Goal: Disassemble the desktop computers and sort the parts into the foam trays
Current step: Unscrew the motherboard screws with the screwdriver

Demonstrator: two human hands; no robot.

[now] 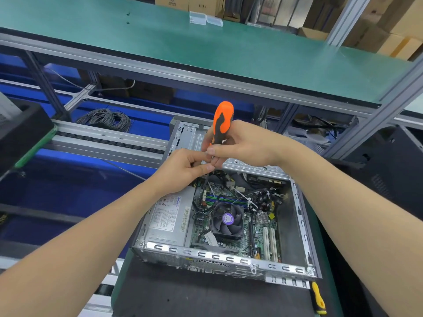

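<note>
A: Well, you're early in it, I'd say. The computer [229,225] lies open on the dark mat [183,294] in front of you with its side cover off, but the inside looks nearly whole. The power supply [169,216], the fan [227,219] and the memory sticks [219,199] are all in place, and cables run across the board.

B: Both your hands are up over the far end of the case. Your right hand [242,145] grips the orange screwdriver [223,120] by its handle, upright. Your left hand [187,165] pinches the metal shaft just below. Whether you have a screw between those fingers, I can't tell.

A: I see no part of yours sorted into a foam tray. The black block [23,131] at the far left may be one, but the edge cuts it off.

B: So nearly all of it is left for you: unplug, unscrew, lift out, sort. A yellow screwdriver [318,298] lies just beside the case's near right corner.
</note>
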